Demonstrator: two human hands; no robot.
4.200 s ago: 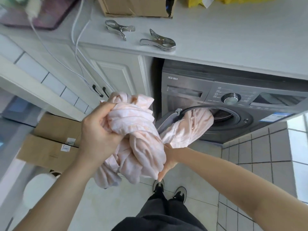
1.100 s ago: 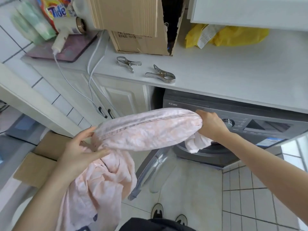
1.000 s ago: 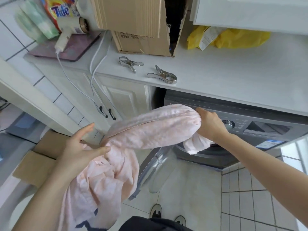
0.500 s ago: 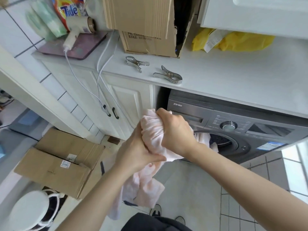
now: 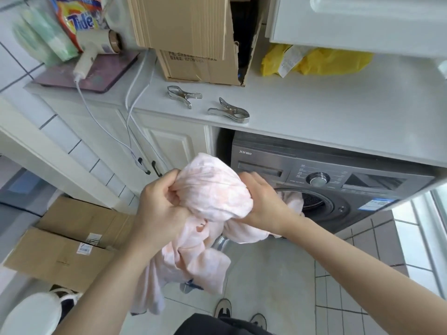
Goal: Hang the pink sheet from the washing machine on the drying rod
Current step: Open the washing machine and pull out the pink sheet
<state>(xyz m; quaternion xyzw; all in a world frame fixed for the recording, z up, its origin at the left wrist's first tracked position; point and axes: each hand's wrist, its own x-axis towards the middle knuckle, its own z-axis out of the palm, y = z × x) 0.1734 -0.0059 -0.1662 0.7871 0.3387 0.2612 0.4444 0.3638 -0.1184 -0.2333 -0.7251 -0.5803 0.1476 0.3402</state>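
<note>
Pink sheet [image 5: 212, 197] bunched into a thick wad in front of the washing machine [image 5: 338, 180], gripped from both sides. Left hand [image 5: 159, 206] curled tight round the wad's left end, fingers pinching folds. Right hand [image 5: 261, 201] clamped on the right end, knuckles up. Loose cloth hung below the hands toward the floor [image 5: 273, 281]; one tail trailed back into the drum opening [image 5: 312, 201], not yet fully out.

Grey front-loader sat under a pale countertop [image 5: 338, 112], white cabinet doors [image 5: 169, 143] with dark handles just to its left. On the countertop lay two metal clips [image 5: 183, 95] [image 5: 229, 112], near each other and apart from the edge. Behind them stood an opened cardboard box [image 5: 193, 39], beside it a yellow plastic bag [image 5: 326, 61]. Farther left: a white hair dryer [image 5: 96, 47] resting on a purplish board [image 5: 89, 76], cord dangling down the cabinet front, and a detergent bag [image 5: 77, 18] against the tiled wall [image 5: 14, 68].

Pale floor below, grey tiles toward the right. Flat cardboard boxes [image 5: 60, 250] stacked on the floor at left. Shoes [image 5: 223, 308] seen at the bottom edge.
</note>
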